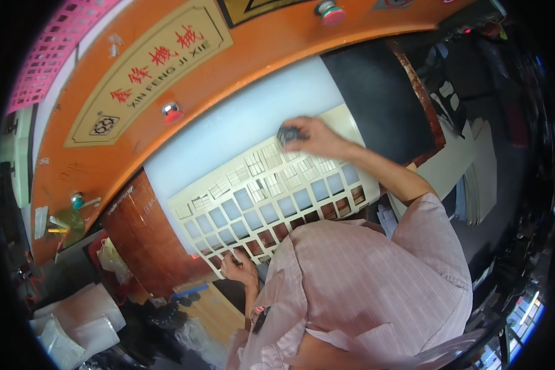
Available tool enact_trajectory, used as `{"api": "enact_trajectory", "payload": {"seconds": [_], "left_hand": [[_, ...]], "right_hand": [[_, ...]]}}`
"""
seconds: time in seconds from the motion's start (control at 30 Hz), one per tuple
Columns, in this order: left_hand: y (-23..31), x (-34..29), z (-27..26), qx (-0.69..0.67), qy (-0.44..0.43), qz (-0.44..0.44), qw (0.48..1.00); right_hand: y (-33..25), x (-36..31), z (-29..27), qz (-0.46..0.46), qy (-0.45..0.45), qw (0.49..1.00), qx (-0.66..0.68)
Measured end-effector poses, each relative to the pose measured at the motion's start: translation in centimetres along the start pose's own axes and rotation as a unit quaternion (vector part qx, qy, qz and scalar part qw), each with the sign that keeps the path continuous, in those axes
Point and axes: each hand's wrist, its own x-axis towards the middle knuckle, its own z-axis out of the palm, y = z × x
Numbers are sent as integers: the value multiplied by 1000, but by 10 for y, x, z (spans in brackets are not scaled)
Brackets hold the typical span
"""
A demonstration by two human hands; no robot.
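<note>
A cream sheet [268, 213] with rows of rectangular openings lies slantwise across the work surface. Toward its far side, several openings hold small cream pieces [253, 165] split by dark lines. My right hand [317, 139] is closed on a small dark block [290, 133] at the sheet's far edge; the fingers and its small size hide the block's exact kind. Down at the sheet's near left corner, my left hand [240, 269] is closed with its fingers at the edge of the sheet.
Beyond the sheet runs an orange machine beam [246, 68] with a red button [172, 113] on it. A whitish board [209, 139] lies beneath the sheet, with a black panel [382, 102] to the right. Stacked cream sheets [478, 179] stand at right; plastic bags [74, 327] lie lower left.
</note>
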Motion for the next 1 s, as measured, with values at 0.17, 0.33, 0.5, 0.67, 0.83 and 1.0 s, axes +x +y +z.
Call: {"api": "enact_trajectory", "payload": {"seconds": [0.17,0.33,0.5,0.67,0.83,1.0], "left_hand": [[2,-1,-6,14,-21,-15,1000],[2,1,-10,-4,-42,-23,999],[-1,3,-3,-19,2,0,1000],[-1,9,8,-21,45,19,999],[5,18,16,-35,136,74,987],[4,23,22,-68,150,85,983]], "right_hand": [[-13,-22,-46,-112,108,978,-140],[0,-40,-29,-205,37,937,-282],[8,-36,-18,-196,47,923,-328],[4,-51,-19,-216,100,922,-304],[0,-85,-31,-221,285,912,-195],[-21,-126,-45,-263,430,863,6]]}}
